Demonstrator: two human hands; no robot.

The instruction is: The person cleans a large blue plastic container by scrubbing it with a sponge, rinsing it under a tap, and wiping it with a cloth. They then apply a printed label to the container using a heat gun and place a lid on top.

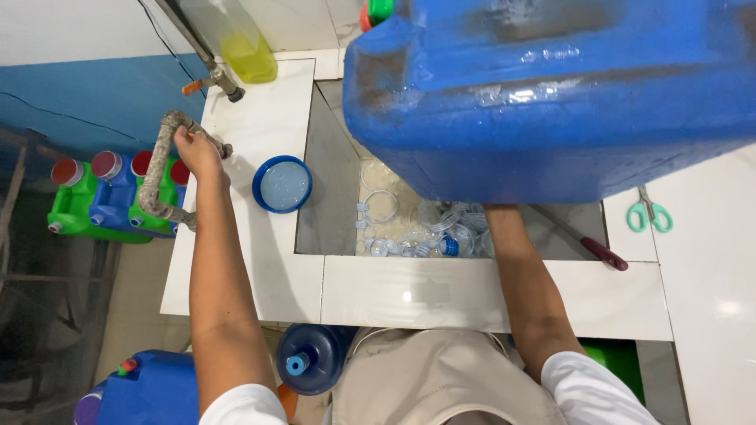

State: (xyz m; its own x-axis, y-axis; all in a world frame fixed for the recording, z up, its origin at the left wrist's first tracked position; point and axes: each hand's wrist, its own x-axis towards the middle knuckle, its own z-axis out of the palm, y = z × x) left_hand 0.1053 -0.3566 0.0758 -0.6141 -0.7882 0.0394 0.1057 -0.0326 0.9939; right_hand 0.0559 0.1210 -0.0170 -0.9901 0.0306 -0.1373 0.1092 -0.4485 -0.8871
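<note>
While the person leans over the white tiled counter (409, 295), a round blue water bottle (313, 368) stands on the floor just below its front edge. The left hand (197, 153) is out at the counter's left rim, fingers curled tight around a bent, crusted pipe (161, 169) that runs down from a tap (213, 79). A blue round lid (282, 184) lies flat on the counter just beside that hand, apart from it. The right forearm runs up under a big blue jerrycan (551, 94), held over the sunken basin (331, 157); the right hand is hidden beneath it, so I cannot tell how its fingers lie. Clear plastic rings and caps (417, 232) litter the basin floor. To my eye, the can wants steady support from below and the pipe a firm grip. Green-handled scissors (650, 212) rest farther right.
</note>
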